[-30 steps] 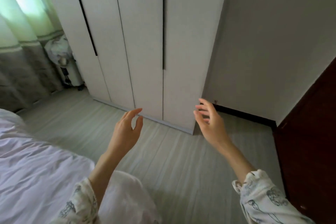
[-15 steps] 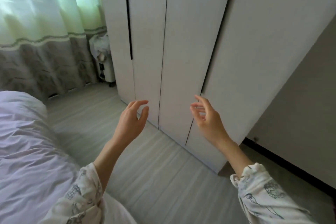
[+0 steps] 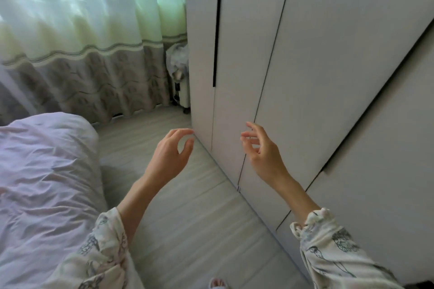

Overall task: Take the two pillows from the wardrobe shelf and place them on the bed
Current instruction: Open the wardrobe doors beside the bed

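Closed wardrobe [image 3: 305, 77] doors upright beside bed [image 3: 47, 183].

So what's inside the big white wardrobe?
You cannot see inside. The wardrobe doors are all shut, so any shelf or pillows stay hidden. Both hands, left hand and right hand, are empty in front of it.

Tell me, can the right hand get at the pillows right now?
Probably not yet: the right hand is empty and in front of the wardrobe doors, which look closed. No pillows show.
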